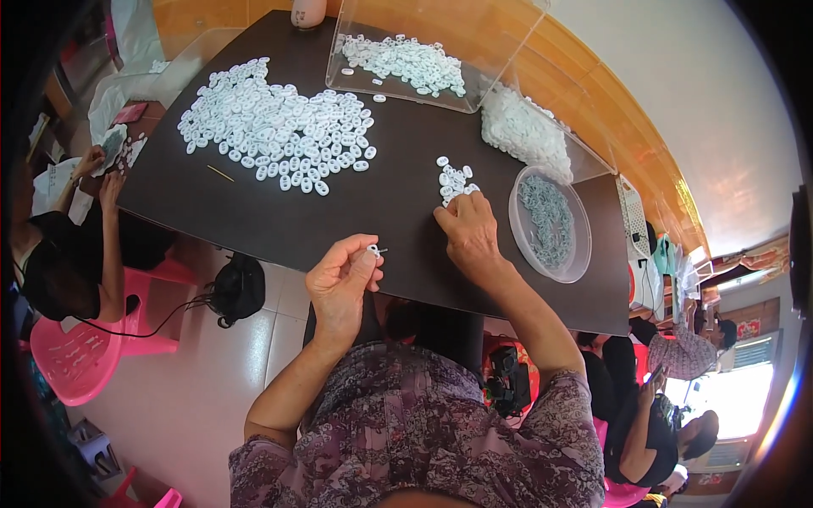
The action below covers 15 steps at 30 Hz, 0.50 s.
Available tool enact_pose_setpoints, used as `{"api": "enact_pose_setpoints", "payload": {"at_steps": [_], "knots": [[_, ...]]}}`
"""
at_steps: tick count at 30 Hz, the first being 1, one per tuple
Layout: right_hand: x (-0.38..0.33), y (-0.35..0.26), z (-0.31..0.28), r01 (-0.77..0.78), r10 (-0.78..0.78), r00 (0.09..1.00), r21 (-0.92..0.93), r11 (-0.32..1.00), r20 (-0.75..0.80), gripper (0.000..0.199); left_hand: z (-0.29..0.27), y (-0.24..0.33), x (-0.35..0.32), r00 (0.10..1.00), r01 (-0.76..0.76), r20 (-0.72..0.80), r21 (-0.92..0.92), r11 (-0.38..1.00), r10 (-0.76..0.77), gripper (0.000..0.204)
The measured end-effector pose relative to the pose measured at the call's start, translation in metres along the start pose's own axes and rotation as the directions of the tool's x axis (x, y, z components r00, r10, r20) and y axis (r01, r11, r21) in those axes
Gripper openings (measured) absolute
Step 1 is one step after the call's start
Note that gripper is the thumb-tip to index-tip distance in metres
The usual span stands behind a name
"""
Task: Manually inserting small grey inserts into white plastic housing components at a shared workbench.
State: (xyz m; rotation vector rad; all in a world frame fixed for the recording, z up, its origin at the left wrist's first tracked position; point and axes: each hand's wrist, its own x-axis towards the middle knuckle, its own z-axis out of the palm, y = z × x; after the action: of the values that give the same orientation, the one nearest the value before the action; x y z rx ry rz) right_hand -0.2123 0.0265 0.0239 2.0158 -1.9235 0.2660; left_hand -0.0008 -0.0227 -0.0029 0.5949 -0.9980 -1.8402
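Thumb and fingertips of the left hand (339,288) are pinched on a small white piece (373,251), held up by the near edge of the dark table (398,195), elbow bent. The right hand (472,237) is stretched farther forward, palm down, its fingers curled at a loose white cluster (456,179); whether anything is gripped there cannot be told.

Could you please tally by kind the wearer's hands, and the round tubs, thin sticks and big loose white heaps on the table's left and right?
Hands: 2, left hand and right hand
Round tub: 1
Thin stick: 1
Big loose white heap, left: 1
Total: 5
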Motion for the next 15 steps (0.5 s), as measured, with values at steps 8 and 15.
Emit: {"api": "enact_pose_setpoints", "payload": {"at_steps": [8, 15], "knots": [[-0.009, -0.013, 0.002, 0.002, 0.035, 0.989, 0.256, 0.967, -0.143, 0.014, 0.002, 0.000, 0.001, 0.999, 0.031, 0.018, 0.010, 0.999, -0.031, 0.017], [0.003, -0.039, -0.019, -0.465, 0.306, 0.843, 0.886, 0.001, 0.442, 0.015, 0.007, 0.007, 0.002, 0.998, 0.057, 0.011, 0.012, 0.998, -0.057, 0.017]]}}
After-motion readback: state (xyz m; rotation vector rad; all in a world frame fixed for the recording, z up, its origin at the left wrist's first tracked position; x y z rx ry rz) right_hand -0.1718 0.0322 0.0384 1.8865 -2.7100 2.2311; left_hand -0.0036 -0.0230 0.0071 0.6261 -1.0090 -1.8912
